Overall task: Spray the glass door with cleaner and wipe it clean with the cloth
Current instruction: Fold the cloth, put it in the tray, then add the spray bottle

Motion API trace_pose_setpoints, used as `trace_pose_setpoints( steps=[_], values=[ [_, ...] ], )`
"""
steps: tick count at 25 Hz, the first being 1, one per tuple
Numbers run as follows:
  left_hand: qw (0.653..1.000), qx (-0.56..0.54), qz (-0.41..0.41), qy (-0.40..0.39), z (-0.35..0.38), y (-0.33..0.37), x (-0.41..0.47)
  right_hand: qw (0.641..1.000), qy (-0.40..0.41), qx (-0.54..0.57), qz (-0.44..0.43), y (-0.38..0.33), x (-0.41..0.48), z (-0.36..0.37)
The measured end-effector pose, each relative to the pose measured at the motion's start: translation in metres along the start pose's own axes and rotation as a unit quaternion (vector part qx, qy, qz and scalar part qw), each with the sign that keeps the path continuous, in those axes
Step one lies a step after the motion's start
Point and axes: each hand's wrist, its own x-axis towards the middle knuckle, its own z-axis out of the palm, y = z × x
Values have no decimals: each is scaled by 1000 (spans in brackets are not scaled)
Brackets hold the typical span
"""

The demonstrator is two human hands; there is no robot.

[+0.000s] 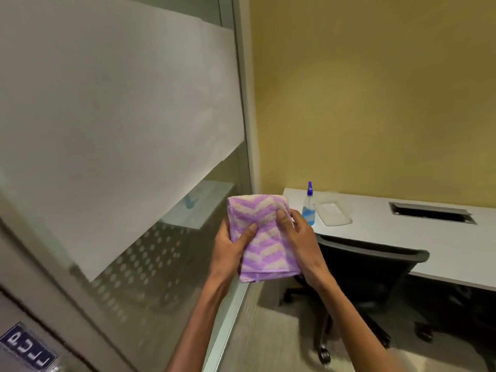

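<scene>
1. The glass door (pixel 112 124) fills my view from nine to eleven o'clock, a frosted band across it and a dotted pattern lower down.
2. My left hand (pixel 230 245) grips the left edge of the folded cloth (pixel 264 237), thumb pressed on its front.
3. The cloth, purple and white zigzag, sits dead centre between both hands, held upright, apart from the glass.
4. My right hand (pixel 298 237) clasps the cloth's right edge, thumb on top.
5. At one o'clock the spray bottle (pixel 308 208) stands on the white desk (pixel 442 237), just beside a clear tray (pixel 332 213).
6. A black chair (pixel 370 267) is tucked under the desk at four o'clock.
</scene>
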Motion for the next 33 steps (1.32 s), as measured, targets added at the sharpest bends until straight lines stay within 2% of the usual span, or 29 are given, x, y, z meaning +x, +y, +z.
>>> trace_pose_setpoints(
  steps=[6,14,20,24,30,33],
  values=[
    [999,-34,-29,-31,116,-40,86,996,-27,43,77,27,86,-118],
    [987,-142,-71,23,226,-87,185,983,-139,72,101,74,184,-234],
    [980,-165,-109,12,270,-131,254,977,-95,127,144,126,257,-277],
    [981,-140,-124,-44,291,-160,317,978,-111,94,151,151,316,-304],
    [974,-28,-190,-119,298,-205,416,978,-97,23,181,190,405,-356],
    [952,37,-238,-190,308,-235,446,976,-33,34,215,215,433,-376]
  ],
)
